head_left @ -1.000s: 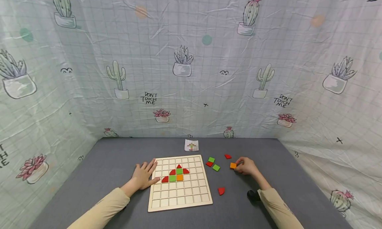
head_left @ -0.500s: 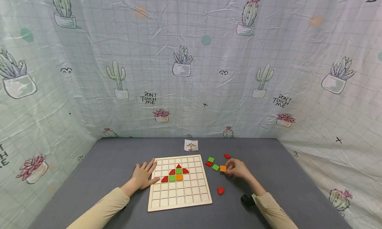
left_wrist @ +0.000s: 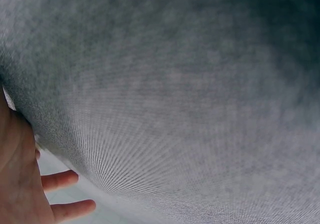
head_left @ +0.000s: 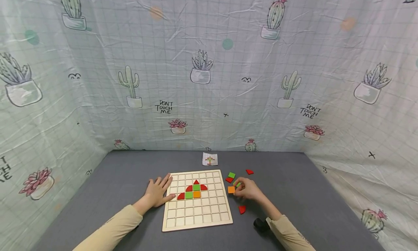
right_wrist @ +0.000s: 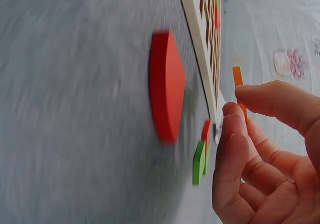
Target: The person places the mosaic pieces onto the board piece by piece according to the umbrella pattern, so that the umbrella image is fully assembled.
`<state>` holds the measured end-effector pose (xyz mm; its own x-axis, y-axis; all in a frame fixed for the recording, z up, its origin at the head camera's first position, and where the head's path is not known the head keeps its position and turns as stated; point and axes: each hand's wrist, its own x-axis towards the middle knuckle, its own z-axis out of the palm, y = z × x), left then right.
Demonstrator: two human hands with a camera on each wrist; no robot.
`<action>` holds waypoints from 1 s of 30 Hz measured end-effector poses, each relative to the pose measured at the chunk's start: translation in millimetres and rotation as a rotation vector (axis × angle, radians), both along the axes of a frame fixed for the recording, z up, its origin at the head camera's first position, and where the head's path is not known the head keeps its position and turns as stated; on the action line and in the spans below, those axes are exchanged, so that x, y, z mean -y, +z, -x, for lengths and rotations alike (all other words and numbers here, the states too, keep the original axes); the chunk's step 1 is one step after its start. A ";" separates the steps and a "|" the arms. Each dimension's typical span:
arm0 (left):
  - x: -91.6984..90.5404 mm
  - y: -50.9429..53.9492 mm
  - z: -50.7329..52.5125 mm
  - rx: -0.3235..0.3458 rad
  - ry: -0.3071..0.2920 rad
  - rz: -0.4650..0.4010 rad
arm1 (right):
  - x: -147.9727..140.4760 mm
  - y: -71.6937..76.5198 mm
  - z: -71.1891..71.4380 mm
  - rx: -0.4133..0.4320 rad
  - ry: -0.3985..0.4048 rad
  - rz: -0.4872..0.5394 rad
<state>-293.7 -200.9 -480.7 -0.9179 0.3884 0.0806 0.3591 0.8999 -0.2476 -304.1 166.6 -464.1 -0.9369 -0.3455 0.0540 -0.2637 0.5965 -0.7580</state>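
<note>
Head view — orange tile (head_left: 231,189) juts left; right hand (head_left: 249,189) pinches it

Cactus-print cloth (head_left: 169,55) on 3 sides makes this table (head_left: 281,167) a booth.

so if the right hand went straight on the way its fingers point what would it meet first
Most likely the wooden board, at its right edge, just beyond the orange square that the right hand pinches. Height is unclear, so it might pass above.
</note>
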 end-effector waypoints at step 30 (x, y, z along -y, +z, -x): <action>0.8 1.8 -1.6 -0.035 -0.022 0.025 | 77.1 -9.5 1.5 0.110 0.084 0.061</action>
